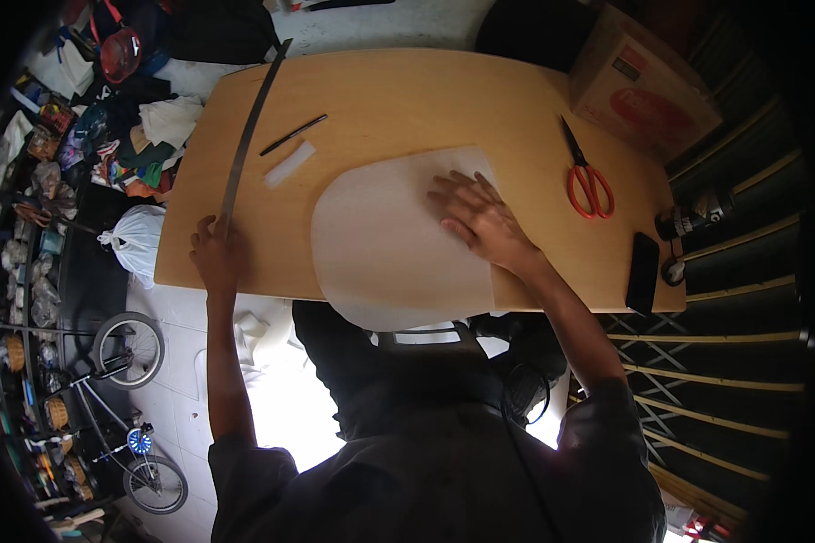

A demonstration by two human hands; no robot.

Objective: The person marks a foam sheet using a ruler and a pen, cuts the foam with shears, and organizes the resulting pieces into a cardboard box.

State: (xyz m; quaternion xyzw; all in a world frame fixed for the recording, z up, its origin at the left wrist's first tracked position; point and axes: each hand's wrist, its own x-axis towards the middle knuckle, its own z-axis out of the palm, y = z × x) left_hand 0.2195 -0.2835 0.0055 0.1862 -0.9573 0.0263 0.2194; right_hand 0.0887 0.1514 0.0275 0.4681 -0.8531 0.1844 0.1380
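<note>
— What is under your right hand (487,223)?

— A pale sheet (380,240), rounded on its nine o'clock side and straight on its three o'clock side. It lies on the worktop (407,100) in front of me, and its near end hangs past the edge at six. My fingers there are released: spread and laid on the sheet, between two and three o'clock from its middle, gripping nothing.

— And your left hand (217,258)?

— Out near nine o'clock from the sheet, well apart from it. Those fingers grasp the near end of a long grey ruler (247,149). From my grip it runs up toward one o'clock, its far tip reaching the worktop's far edge.

— What else lies around the sheet?

— Toward ten there's a small white strip (289,165), with a dark pen (293,135) just beyond it, both between ruler and sheet. Orange-handled scissors (576,158) lie between two and three, tips pointing away from me. A black phone (642,273) rests just past three.

— And farther out?

— A cardboard box (638,100) at two, a tied white bag (138,240) at nine, and a bicycle (139,441) at eight.
</note>
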